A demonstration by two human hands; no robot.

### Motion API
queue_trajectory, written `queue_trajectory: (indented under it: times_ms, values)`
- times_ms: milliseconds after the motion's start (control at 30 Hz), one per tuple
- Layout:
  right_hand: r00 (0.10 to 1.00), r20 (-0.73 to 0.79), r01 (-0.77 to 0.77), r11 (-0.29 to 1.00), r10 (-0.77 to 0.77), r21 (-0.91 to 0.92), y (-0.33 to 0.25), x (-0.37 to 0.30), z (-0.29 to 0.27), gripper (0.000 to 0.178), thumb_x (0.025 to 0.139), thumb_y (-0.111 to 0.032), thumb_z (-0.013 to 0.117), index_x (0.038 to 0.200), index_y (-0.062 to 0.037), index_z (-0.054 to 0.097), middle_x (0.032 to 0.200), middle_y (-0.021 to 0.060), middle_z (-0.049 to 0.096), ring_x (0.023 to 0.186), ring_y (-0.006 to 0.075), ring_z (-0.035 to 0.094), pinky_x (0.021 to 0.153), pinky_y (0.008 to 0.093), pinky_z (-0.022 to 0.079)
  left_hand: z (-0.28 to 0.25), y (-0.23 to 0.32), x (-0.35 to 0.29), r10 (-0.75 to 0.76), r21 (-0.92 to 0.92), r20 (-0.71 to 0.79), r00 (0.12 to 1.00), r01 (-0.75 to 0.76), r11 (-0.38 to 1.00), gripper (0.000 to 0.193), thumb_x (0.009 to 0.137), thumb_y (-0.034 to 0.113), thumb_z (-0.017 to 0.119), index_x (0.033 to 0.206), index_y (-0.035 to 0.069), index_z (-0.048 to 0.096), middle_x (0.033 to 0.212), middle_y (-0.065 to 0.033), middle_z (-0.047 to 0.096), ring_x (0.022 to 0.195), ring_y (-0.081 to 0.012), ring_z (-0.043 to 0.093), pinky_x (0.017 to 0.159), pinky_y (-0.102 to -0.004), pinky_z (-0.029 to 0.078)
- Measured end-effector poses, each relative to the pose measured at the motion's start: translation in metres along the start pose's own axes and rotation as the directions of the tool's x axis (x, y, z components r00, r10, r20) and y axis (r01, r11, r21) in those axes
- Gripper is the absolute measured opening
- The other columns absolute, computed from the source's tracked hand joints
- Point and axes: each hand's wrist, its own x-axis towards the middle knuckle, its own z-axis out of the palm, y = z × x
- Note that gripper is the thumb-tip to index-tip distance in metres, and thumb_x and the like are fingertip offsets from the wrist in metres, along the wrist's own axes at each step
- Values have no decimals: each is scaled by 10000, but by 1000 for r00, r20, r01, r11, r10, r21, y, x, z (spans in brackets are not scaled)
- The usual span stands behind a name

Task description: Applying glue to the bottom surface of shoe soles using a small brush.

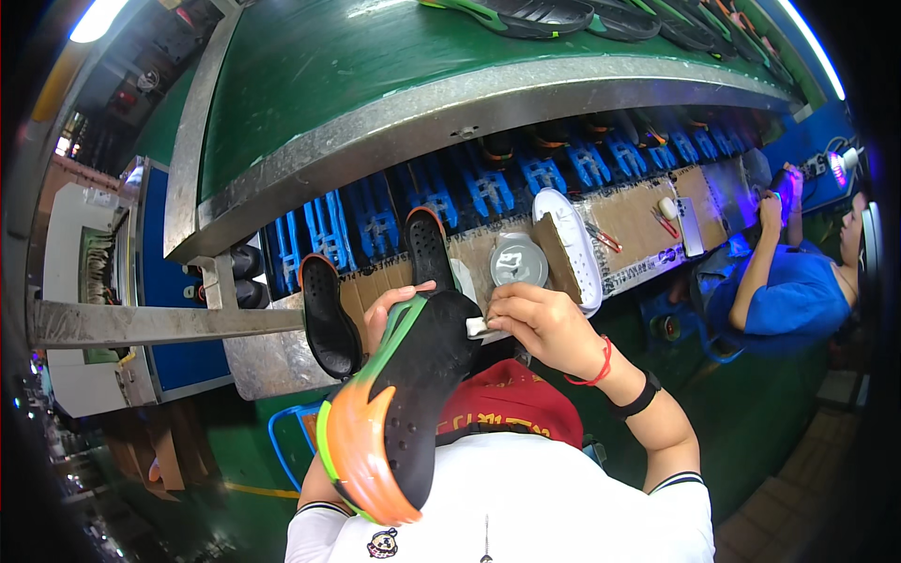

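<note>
A large shoe sole [413, 413], black inside with orange and green sidewalls and several small holes, is tilted up close to my chest. My left hand [383, 311] grips it from behind near its green edge; most of those fingers are hidden by the sole. Pinched in my right hand [544, 324] is a small white pad [478, 327], touching the sole's black end. Just beyond that hand stands a round grey tin [518, 261]. Two black soles with orange rims, one at the left [328, 319] and one farther back [429, 246], rest on the bench.
A long white tray [584, 258] and red-handled tools [605, 238] lie on the cardboard-covered bench [615, 208]. Behind runs a conveyor with blue racks [375, 220], under a green shelf [375, 66] with a metal edge. At the right sits a person in blue [788, 291].
</note>
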Motion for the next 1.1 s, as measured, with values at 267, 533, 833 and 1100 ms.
queue_trajectory:
  times_ms: [267,533,833,1100]
  values:
    - [992,-74,86,967,-106,-240,1,-4,2,145,854,-71,729,973,-23,661,1070,131,656,760,334,708,631,381,592,9,12,-4,-67,347,-20,998,70,935,528,1091,458,208,1351,69,451,1392,-254,522,1226,-323,600,1093,-424,463]
    - [981,-115,116,953,-153,-281,2,0,-2,158,848,-69,737,974,-23,652,1084,139,657,733,318,704,614,374,587,19,3,-2,44,391,-167,985,25,920,578,801,60,813,1269,18,476,1203,-254,666,1015,-272,708,891,-368,572]
    - [994,-32,98,971,-107,-219,-4,-5,-3,163,831,-50,744,969,-15,666,1066,117,659,767,306,706,633,363,583,3,6,-5,-21,112,-3,1000,21,994,456,1080,427,306,1315,80,486,1350,-296,543,1176,-392,625,1004,-484,534]
    - [996,47,66,995,-69,69,-11,-6,-2,96,859,-33,723,942,-10,681,1031,113,676,820,296,701,709,355,572,-4,1,2,171,246,155,973,-205,947,521,898,43,683,1345,48,415,1336,-321,547,1166,-348,639,966,-450,563]
